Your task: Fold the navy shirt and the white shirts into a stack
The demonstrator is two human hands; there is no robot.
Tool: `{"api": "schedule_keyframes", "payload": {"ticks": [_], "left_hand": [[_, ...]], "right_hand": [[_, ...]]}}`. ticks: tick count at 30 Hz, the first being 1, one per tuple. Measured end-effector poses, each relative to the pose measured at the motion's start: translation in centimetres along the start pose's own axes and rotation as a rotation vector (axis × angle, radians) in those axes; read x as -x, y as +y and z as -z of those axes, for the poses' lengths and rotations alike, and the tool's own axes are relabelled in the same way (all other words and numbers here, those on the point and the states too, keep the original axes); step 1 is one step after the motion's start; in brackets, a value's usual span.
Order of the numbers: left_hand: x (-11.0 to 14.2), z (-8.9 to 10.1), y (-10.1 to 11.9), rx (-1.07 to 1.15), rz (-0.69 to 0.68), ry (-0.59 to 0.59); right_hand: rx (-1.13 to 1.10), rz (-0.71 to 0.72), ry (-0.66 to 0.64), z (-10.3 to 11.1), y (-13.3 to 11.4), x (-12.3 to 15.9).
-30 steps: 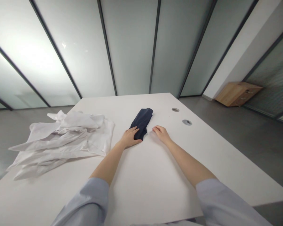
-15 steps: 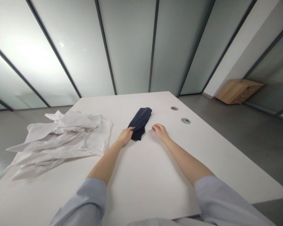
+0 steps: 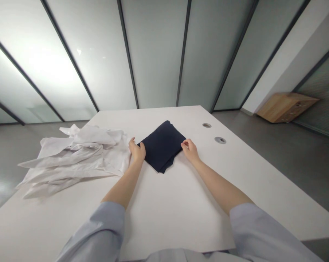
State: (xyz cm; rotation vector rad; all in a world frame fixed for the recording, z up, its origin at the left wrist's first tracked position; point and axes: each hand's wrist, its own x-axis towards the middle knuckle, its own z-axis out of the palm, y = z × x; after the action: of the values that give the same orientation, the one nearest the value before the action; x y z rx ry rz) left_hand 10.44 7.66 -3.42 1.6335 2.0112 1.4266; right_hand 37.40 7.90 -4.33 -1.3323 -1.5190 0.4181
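A folded dark navy garment lies flat on the white table, its kind not clear from the folds. At its left edge rests my left hand, thumb and fingers apart, with the garment's left corner reaching between them. My right hand pinches the right edge of the garment with thumb and fingertips. The layers show slightly uneven at the garment's near corner.
To the left, a loose heap of white cloth spreads over the table. Two round cable holes, a far one and a nearer one, sit at the right. Beyond stands a wooden cabinet before frosted glass panels.
The navy garment has gone from a narrow folded strip to a wider, flatter shape. My left hand has shifted left and spread its fingers; my right hand has come onto the right edge.
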Motion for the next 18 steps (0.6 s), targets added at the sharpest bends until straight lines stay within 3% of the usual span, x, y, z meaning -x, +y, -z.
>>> {"api": "schedule_keyframes", "payload": {"ticks": [1, 2, 6, 9, 14, 18], "left_hand": [[0.2, 0.4, 0.4, -0.074, -0.066, 0.051], [0.6, 0.6, 1.0, -0.109, -0.136, 0.030], [2.6, 0.4, 2.8, -0.227, -0.478, -0.496], [3.3, -0.3, 2.9, -0.332, -0.606, -0.674], [2.6, -0.4, 2.7, -0.305, -0.575, -0.738], [2.1, -0.5, 2.9, 0.025, -0.316, -0.686]], "right_hand": [[0.012, 0.026, -0.012, -0.2, 0.0, 0.0], [0.020, 0.047, -0.026, -0.4, 0.0, 0.0], [0.036, 0.056, -0.051, -0.4, 0.1, 0.1], [0.018, 0.021, -0.041, 0.0, 0.2, 0.1], [-0.021, -0.038, -0.052, 0.2, 0.3, -0.1], [0.025, 0.002, -0.047, 0.1, 0.2, -0.1]]}}
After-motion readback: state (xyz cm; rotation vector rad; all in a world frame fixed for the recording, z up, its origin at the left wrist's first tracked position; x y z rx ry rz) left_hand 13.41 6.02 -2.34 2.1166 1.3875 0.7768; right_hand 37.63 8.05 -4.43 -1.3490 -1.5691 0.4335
